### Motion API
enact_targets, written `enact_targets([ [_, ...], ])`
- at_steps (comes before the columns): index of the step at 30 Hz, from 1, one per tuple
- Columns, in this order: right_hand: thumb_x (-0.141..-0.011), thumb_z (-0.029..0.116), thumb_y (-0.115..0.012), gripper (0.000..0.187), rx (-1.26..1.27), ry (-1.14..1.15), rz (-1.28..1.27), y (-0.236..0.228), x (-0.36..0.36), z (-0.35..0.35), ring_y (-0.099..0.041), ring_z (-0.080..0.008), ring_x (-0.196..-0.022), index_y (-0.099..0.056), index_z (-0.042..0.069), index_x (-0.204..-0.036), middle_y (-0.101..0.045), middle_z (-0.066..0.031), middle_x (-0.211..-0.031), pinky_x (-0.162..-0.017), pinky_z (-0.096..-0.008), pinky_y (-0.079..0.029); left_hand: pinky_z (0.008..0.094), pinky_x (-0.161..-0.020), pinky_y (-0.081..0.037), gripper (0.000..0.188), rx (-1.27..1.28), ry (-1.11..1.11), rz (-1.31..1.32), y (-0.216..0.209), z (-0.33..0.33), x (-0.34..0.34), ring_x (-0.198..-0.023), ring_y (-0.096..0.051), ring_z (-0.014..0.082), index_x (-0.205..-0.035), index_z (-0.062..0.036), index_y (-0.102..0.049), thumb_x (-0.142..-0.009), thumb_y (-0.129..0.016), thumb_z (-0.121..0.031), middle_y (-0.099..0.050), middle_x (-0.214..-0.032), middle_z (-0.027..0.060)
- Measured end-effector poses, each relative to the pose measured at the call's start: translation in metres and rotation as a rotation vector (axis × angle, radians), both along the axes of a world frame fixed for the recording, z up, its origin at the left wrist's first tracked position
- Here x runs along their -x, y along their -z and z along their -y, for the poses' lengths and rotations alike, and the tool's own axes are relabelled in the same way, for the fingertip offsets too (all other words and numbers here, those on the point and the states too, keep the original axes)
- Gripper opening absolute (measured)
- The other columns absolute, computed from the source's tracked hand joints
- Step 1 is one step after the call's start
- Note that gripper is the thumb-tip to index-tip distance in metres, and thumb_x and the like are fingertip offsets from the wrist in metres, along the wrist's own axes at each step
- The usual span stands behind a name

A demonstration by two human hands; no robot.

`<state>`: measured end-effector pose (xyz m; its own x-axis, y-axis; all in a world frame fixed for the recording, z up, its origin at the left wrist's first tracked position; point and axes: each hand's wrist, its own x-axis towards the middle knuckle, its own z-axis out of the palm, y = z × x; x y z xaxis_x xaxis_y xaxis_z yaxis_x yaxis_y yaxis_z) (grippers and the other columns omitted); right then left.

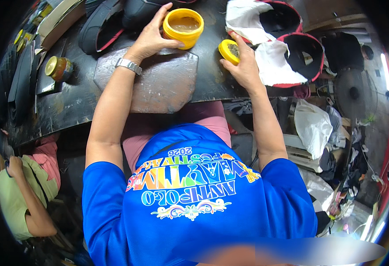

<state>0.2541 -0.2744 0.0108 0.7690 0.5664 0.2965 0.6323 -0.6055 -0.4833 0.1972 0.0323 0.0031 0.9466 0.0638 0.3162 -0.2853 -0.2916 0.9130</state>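
Observation:
A yellow plastic jar (170, 38), open at the top, stands at the far side of the dark table with a brownish substance inside. My left hand (151, 39) grips it from the left, thumb in front and fingers behind. To the right, my right hand (245, 66) holds a round yellow lid (224, 49) tilted, its dark, crusted inside partly showing. Close to that hand lie black shoe-like pieces with red edging (317, 53) and white cloth-like linings (278, 66). A worn, flat slab (154, 84) with cut corners lies on the table in front of the jar.
A smaller jar with a yellow lid (60, 69) rests at the left. Black curved pieces (90, 33) line the table's far left. On the right are a fan (356, 93) and white plastic bags (312, 126). Another person (24, 190) sits at the lower left.

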Motion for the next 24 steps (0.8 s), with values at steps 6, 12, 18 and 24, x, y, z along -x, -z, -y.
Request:
enact_targets([
  [6, -0.071, 0.033, -0.093, 0.107, -0.356, -0.158, 0.090, -0.009, 0.004, -0.036, -0.044, -0.0344, -0.137, -0.034, 0.007, -0.157, -0.046, -0.0171, -0.150, -0.117, -0.0440, -0.035, 0.0383, -0.118, -0.039, 0.121, -0.063, -0.026, -0.039, 0.009, -0.004, -0.003, -0.139, -0.051, 0.0267, -0.162, -0.0147, -0.027, -0.062, -0.096, -0.021, -0.051, -0.150, 0.0154],
  [12, -0.071, 0.052, -0.090, 0.105, -0.258, -0.232, 0.360, -0.024, -0.010, -0.115, -0.047, -0.0368, -0.132, -0.039, 0.015, -0.155, -0.054, -0.0168, -0.141, -0.116, -0.0480, -0.034, 0.0408, -0.118, -0.039, 0.109, -0.272, -0.100, 0.030, 0.014, -0.005, -0.007, -0.139, -0.048, 0.0320, -0.150, -0.0067, -0.045, -0.061, -0.099, -0.041, -0.048, -0.147, 0.0182],
  [18, -0.079, 0.078, -0.068, 0.104, 0.185, -0.308, 0.362, -0.037, -0.031, -0.140, -0.052, -0.0410, -0.131, -0.040, 0.015, -0.157, -0.054, -0.0204, -0.146, -0.112, -0.0529, -0.042, 0.0434, -0.117, -0.040, 0.108, -0.212, -0.060, 0.041, 0.017, -0.005, -0.006, -0.138, -0.048, 0.0353, -0.150, -0.0058, -0.043, -0.064, -0.097, -0.044, -0.047, -0.146, 0.0198],
  [24, -0.091, 0.077, -0.050, 0.092, 0.342, -0.240, 0.282, -0.036, -0.027, -0.150, -0.049, -0.0417, -0.137, -0.038, 0.015, -0.158, -0.049, -0.0217, -0.151, -0.113, -0.0527, -0.042, 0.0423, -0.116, -0.039, 0.107, -0.173, -0.029, 0.043, 0.019, -0.001, -0.008, -0.137, -0.046, 0.0364, -0.151, -0.0054, -0.041, -0.065, -0.096, -0.037, -0.046, -0.146, 0.0192],
])
